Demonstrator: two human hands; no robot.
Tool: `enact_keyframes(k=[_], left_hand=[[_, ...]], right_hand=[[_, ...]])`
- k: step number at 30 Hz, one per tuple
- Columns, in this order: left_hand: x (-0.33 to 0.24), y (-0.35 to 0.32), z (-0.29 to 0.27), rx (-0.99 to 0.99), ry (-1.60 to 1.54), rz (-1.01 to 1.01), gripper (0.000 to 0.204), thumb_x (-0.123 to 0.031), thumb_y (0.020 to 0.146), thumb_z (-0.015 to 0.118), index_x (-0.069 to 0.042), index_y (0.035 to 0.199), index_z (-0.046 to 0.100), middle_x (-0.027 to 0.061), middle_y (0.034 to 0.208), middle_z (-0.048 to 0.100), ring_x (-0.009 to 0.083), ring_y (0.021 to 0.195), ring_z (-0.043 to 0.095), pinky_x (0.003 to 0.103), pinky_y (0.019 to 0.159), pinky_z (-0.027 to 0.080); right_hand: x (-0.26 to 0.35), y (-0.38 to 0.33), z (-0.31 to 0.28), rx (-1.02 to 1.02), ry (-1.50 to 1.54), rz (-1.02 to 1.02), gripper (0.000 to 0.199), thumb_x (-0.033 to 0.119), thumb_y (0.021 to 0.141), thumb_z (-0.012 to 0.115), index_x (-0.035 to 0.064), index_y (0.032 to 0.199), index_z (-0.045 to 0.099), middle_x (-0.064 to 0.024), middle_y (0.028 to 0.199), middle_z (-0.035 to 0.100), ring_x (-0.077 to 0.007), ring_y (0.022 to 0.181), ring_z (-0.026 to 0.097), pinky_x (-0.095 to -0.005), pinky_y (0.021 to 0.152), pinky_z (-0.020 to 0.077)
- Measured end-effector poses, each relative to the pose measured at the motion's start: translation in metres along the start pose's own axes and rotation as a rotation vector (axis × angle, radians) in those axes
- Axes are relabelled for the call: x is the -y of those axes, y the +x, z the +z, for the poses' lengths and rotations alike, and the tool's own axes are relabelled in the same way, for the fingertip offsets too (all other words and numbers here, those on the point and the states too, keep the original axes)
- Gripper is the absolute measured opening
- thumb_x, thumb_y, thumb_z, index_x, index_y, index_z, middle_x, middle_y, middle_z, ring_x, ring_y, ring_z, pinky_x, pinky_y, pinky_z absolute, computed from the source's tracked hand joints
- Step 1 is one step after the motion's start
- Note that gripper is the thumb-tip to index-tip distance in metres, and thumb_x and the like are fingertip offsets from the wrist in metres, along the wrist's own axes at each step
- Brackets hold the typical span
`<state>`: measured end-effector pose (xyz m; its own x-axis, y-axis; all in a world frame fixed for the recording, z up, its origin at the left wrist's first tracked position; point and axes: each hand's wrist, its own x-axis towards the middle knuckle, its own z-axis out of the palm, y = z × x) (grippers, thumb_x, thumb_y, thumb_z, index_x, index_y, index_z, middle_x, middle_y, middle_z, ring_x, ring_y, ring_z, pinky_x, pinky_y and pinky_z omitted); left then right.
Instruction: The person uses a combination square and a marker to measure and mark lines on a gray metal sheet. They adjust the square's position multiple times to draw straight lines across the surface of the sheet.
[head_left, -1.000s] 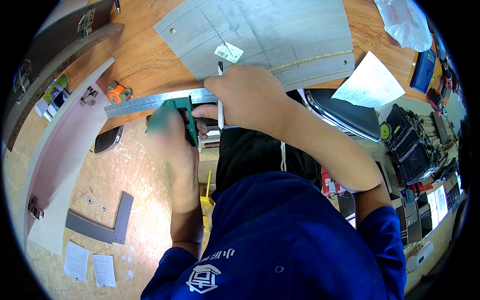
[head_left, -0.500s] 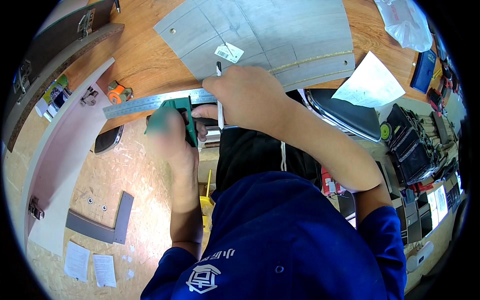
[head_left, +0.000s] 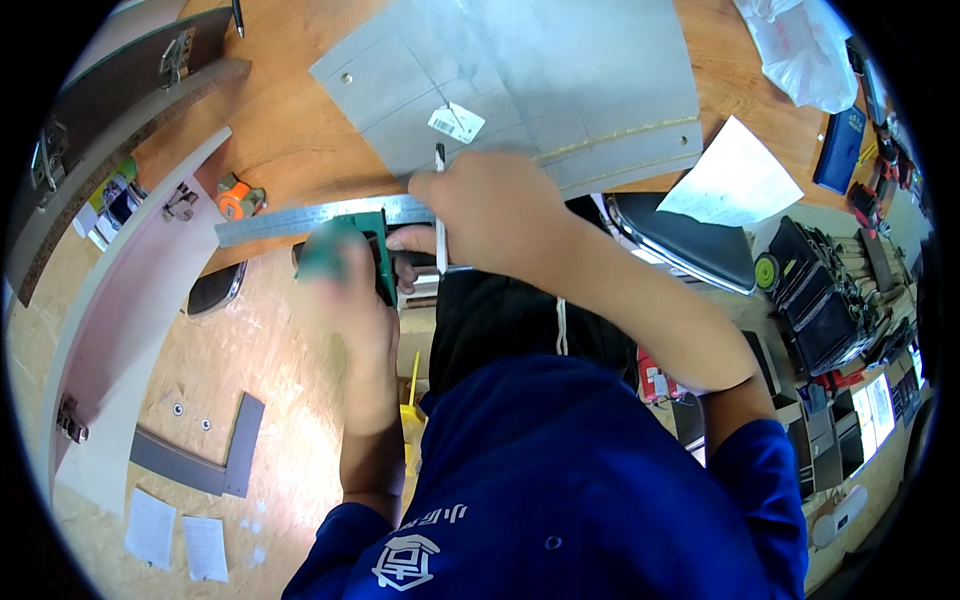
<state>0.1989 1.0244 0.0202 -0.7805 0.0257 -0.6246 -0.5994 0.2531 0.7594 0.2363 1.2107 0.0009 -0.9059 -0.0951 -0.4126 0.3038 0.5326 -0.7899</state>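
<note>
My left hand [head_left: 362, 305] is closed around the green head of a combination square [head_left: 372, 235]; part of this grip is blurred. The square's long steel blade [head_left: 270, 225] runs along the near edge of the wooden table. My right hand [head_left: 500, 212] pinches a white pen with a dark end [head_left: 441, 215], held upright across the blade, and its fingers rest close to the green head. Just beyond the right hand lies a grey panel [head_left: 400, 85] with pencil lines, holes and a groove. A white tag [head_left: 457, 122] rests on that panel.
An orange tape measure [head_left: 238, 198] sits by the blade's left end. Curved boards with hinges, including a pale one [head_left: 120, 300], stand at left. A paper sheet [head_left: 735, 175] overhangs the table's right edge near a black chair seat [head_left: 680, 240]. A plastic bag [head_left: 800, 50] lies far right.
Both hands keep their hold on the square and the pen. The whole view has shifted slightly, with the hands and panel a little lower in the picture.
</note>
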Motion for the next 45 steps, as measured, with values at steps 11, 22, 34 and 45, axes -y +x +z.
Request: enact_keyframes(k=[11,22,34,45], left_hand=[[0.006,0.007,-0.004,0.054,0.018,0.026,0.015,-0.018,0.096,0.059,-0.005,0.101,0.053,0.0076,0.076,0.060,0.0166,0.051,0.058,0.026,0.044,0.045],[0.007,0.007,-0.007,0.100,0.028,0.083,0.011,-0.013,0.097,0.054,-0.002,0.097,0.050,0.0075,0.072,0.057,0.0164,0.046,0.055,0.027,0.040,0.044],[0.008,0.002,-0.008,0.153,-0.169,0.035,0.026,-0.024,0.100,0.057,-0.002,0.088,0.050,0.0086,0.072,0.057,0.0177,0.047,0.055,0.027,0.039,0.042],[0.009,0.000,-0.008,0.145,-0.150,0.035,0.024,-0.020,0.098,0.060,-0.003,0.086,0.050,0.0076,0.070,0.057,0.0171,0.045,0.054,0.026,0.039,0.042]], right_hand=[[0.000,0.005,-0.003,-0.016,-0.013,0.028,0.051,0.056,0.083,0.064,0.0045,0.081,0.065,-0.0182,0.069,0.064,-0.0365,0.070,0.067,-0.0446,0.062,0.0546],[0.008,0.000,0.000,-0.058,-0.048,0.055,0.053,0.057,0.082,0.063,0.0041,0.077,0.064,-0.0175,0.065,0.063,-0.0368,0.066,0.066,-0.0446,0.059,0.0540],[0.004,-0.004,0.005,-0.068,-0.029,0.050,0.059,0.063,0.083,0.059,0.0038,0.077,0.062,-0.0177,0.064,0.062,-0.0378,0.065,0.065,-0.0458,0.058,0.0521],[0.003,-0.007,0.008,-0.102,-0.050,0.014,0.058,0.061,0.085,0.058,0.0038,0.079,0.062,-0.0178,0.064,0.061,-0.0370,0.066,0.066,-0.0448,0.058,0.0522]])
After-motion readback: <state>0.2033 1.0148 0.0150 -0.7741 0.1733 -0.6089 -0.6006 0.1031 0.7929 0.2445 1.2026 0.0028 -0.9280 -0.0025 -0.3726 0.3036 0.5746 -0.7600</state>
